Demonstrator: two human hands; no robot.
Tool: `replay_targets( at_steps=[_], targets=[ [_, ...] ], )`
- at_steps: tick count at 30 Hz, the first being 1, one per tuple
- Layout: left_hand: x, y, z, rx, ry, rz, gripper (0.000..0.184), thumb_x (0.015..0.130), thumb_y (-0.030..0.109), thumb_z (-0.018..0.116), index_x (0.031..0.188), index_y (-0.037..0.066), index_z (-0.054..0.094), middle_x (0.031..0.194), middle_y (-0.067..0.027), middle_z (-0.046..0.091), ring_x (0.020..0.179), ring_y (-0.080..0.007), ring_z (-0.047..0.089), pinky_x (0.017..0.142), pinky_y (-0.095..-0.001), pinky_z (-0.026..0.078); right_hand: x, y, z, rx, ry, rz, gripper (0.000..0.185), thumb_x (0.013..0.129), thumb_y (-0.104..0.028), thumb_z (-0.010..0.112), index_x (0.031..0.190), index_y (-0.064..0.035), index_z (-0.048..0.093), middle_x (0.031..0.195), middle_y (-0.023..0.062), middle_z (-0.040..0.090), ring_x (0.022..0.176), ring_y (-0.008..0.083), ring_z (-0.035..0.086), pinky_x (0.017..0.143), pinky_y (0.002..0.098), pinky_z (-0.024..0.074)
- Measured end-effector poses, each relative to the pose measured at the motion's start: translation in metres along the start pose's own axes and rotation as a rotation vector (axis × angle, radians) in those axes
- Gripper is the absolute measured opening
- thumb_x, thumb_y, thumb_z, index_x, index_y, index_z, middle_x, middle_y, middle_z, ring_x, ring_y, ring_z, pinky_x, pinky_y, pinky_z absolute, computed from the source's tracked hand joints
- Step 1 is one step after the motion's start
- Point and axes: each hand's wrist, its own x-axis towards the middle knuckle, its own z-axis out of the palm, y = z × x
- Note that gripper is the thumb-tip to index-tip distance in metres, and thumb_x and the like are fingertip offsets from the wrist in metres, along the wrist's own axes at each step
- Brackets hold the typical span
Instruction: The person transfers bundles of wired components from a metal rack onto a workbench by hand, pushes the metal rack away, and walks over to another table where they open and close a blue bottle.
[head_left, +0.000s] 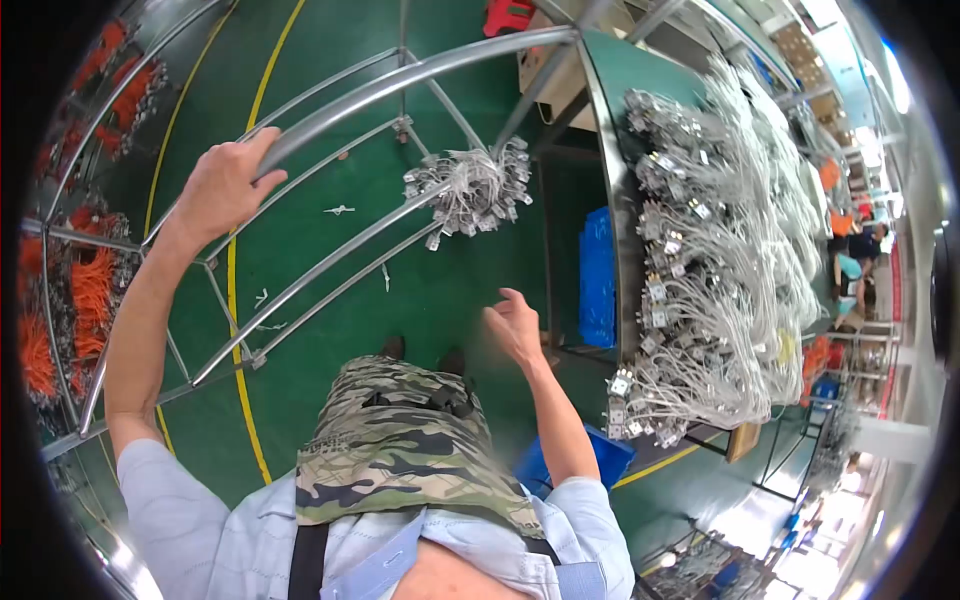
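My left hand (226, 188) is wrapped round the upper metal rail (400, 78) of a tubular rack. Hanging from a lower bar (330, 262) of that rack is a bunch of white cables with small metal-and-white end pieces (470, 190). My right hand (516, 326) hovers above the green floor, holding nothing, its thumb and index finger apart. To its right, a large heap of white cables (730, 260) with square metallic ends covers a workbench (630, 55). I wear a camouflage apron (400, 440) over a light blue shirt.
Blue bins stand beneath the bench (597, 280) and beside my right arm (610, 452). Racks with orange cable bundles (92, 295) are at the left. Yellow lines (232, 290) mark the floor, where loose white scraps (339, 210) lie. People (850, 275) appear far right.
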Motion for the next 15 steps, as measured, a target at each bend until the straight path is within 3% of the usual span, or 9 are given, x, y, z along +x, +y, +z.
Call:
replay_targets(
  at_steps=[4,8,10,13,15],
  targets=[
    [-0.004,-0.002,0.0,-0.012,-0.036,0.027,0.041,0.082,0.017,0.069,0.114,0.002,0.049,0.079,-0.0229,0.063,0.08,-0.0419,0.062,0.069,-0.0481,0.047,0.076,0.0,0.049,-0.101,-0.093,-0.01,0.052,0.077,-0.029,0.066,0.117,0.0024,0.057,0.091,0.0183,0.069,0.082,0.0371,0.066,0.078,0.0418,0.0526],
    [0.001,-0.003,-0.006,-0.041,-0.123,-0.003,0.041,0.081,0.014,0.069,0.112,0.001,0.046,0.077,-0.023,0.062,0.079,-0.0409,0.062,0.064,-0.0477,0.046,0.157,-0.03,0.072,-0.294,-0.036,-0.138,0.05,0.076,-0.026,0.064,0.115,0.004,0.058,0.091,0.0224,0.068,0.085,0.0382,0.066,0.081,0.0428,0.0521],
    [0.004,-0.007,-0.003,-0.169,-0.126,0.015,0.052,0.078,0.008,0.072,0.122,-0.003,0.047,0.08,-0.0253,0.059,0.075,-0.0438,0.059,0.064,-0.0473,0.044,0.203,-0.042,0.084,-0.461,-0.042,-0.202,0.044,0.079,-0.028,0.064,0.112,-0.0008,0.061,0.101,0.025,0.065,0.097,0.0397,0.062,0.085,0.0482,0.049],
    [0.008,-0.003,-0.006,-0.186,-0.218,-0.082,0.053,0.076,0.007,0.072,0.122,-0.002,0.047,0.084,-0.0214,0.06,0.077,-0.0411,0.06,0.066,-0.0462,0.044,0.288,-0.028,0.117,-0.522,-0.061,-0.278,0.045,0.078,-0.032,0.065,0.111,-0.0017,0.061,0.102,0.0247,0.064,0.102,0.0407,0.059,0.087,0.0479,0.0478],
    [0.011,0.001,-0.011,-0.098,-0.267,-0.127,0.052,0.075,0.007,0.073,0.12,0.001,0.048,0.091,-0.0164,0.061,0.08,-0.0371,0.059,0.067,-0.0442,0.042,0.351,0.016,0.153,-0.683,-0.067,-0.691,0.043,0.076,-0.033,0.066,0.103,-0.0002,0.06,0.097,0.0239,0.063,0.098,0.0407,0.058,0.084,0.0474,0.0479]
  ],
)
